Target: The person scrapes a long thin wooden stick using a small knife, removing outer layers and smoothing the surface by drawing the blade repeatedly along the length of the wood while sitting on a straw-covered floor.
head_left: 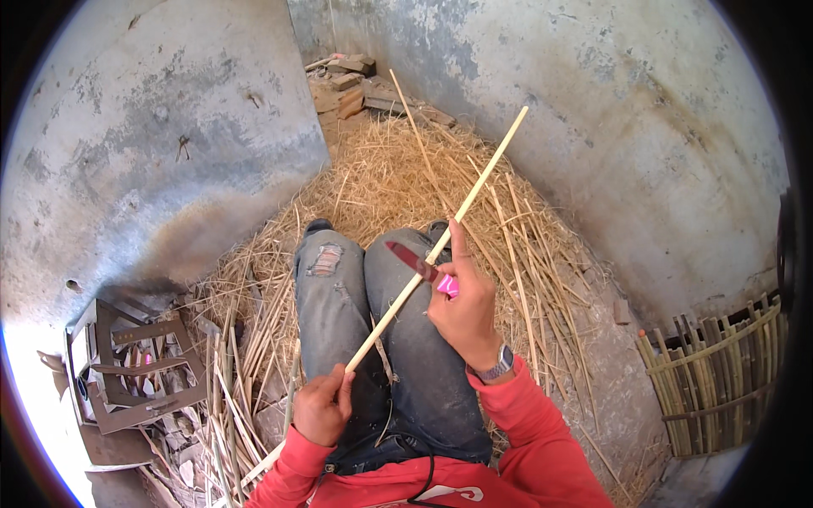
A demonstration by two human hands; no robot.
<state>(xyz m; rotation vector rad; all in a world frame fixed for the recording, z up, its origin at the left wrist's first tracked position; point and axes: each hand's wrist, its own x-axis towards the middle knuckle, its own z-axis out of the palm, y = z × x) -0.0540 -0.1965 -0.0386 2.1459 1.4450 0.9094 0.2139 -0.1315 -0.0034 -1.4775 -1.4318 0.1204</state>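
Knife met pale strip above the jeans

The pale strip [389,313] slanted across, above the jeans [423,360], its far end well beyond their knees. The left hand [323,408], over the jeans' left thigh, had its fingers closed around the strip's near part. The right hand [466,309], over the right thigh, had most fingers curled around the pink-handled knife [406,256], its index finger extended along the strip. The step in hand looked like trimming or scraping; the next move seemed to call for a firm left grip and a shallow blade angle.

Counted: one held strip, one knife, one wristwatch [495,362]; one dark frame [192,360] left of the jeans, one slatted panel [720,372] right of them. Loose strips [517,254] around the jeans were too tangled to count.
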